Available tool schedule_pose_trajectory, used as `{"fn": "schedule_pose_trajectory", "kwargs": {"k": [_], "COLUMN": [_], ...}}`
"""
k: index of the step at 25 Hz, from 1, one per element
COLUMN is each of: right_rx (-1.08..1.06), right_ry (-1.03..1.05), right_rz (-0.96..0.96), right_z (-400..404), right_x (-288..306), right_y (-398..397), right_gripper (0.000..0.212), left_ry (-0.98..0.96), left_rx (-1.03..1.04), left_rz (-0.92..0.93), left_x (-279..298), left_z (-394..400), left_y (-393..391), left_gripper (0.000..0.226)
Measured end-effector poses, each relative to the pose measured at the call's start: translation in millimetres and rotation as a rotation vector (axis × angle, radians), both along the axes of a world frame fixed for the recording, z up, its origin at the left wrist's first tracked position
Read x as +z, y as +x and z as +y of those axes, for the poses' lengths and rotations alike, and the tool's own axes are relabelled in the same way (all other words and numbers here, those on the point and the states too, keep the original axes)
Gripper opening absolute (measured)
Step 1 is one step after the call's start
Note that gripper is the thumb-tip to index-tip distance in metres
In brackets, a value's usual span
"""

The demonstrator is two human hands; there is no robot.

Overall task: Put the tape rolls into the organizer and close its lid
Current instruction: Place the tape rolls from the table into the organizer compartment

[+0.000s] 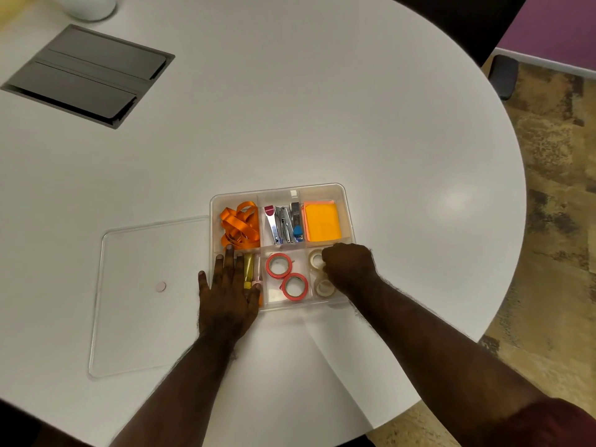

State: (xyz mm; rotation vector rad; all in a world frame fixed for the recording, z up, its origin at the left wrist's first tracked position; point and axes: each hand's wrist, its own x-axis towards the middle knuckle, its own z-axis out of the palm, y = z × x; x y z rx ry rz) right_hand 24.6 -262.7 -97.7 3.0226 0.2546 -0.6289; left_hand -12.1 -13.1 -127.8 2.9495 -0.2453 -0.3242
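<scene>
Under the right hand [350, 266], in the organizer's [350, 217] near-right compartment, the pale tape rolls [317, 259] are being set down; the hand is curled knuckles-up over them, and whether its fingers are gripping a roll or just letting go cannot be told from above. Just to its left, in the middle near compartment, two red-rimmed tape rolls [287, 275] are lying flat, one touching the other. Beyond the hand, the far compartments are holding an orange pad [322, 222], staplers [283, 225] and an orange ribbon [240, 224]. The left hand [230, 285] is lying open and flat, fingers spread across the near-left corner, bracing the organizer on the tabletop [290, 108]. Left of that hand, the clear lid [145, 295] is lying flat, just beside the organizer. By my judgement the loading step is nearly done. Next, the right hand should be withdrawing empty, then the lid needs lifting across, squaring over the rim and pressing down.
</scene>
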Motion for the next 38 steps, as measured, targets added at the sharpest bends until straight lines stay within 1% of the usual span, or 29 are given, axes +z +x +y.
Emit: {"fn": "schedule_pose_trajectory", "kwargs": {"k": [3, 5, 7, 11, 16, 21, 25, 29, 33, 35, 38], "right_rx": [0.035, 0.017, -0.052, -0.257, -0.407, -0.434, -0.492, -0.477, -0.511, -0.476, -0.269], "right_ry": [-0.003, 0.031, 0.092, 0.187, 0.193, 0.188, 0.23, 0.325, 0.324, 0.264, 0.094], "right_rz": [-0.011, -0.023, -0.048, -0.093, -0.076, -0.056, -0.04, 0.04, 0.071, 0.076, 0.037], "right_z": [5, 4, 0, -7, 2, 5, -3, -4, -6, -11, -17], "right_x": [0, 0, 0, 0, -4, -4, -2, -1, 3, 7, 12], "right_y": [0, 0, 2, 5, 2, 2, 1, 2, 6, 7, 3], "right_gripper": [0.024, 0.023, 0.021, 0.017, 0.017, 0.019, 0.024, 0.026, 0.027, 0.028, 0.022], "left_ry": [0.007, 0.007, 0.008, 0.014, 0.026, 0.02, 0.013, 0.004, 0.005, 0.005, 0.005], "left_rx": [0.003, 0.0, -0.005, -0.002, -0.006, 0.001, 0.004, 0.007, 0.003, 0.004, -0.004], "left_rz": [0.005, 0.003, -0.009, -0.014, -0.014, -0.019, -0.02, -0.017, -0.016, -0.016, -0.019], "left_x": [0, -1, 0, -2, -3, -5, -5, -4, -3, -3, -3], "left_z": [1, 1, 1, 1, 2, 2, 2, 1, 1, 0, 0], "left_y": [0, 0, -1, 0, 0, 0, 0, 0, 0, 0, -1], "left_gripper": [0.073, 0.072, 0.07, 0.07, 0.069, 0.07, 0.07, 0.071, 0.071, 0.071, 0.07]}}
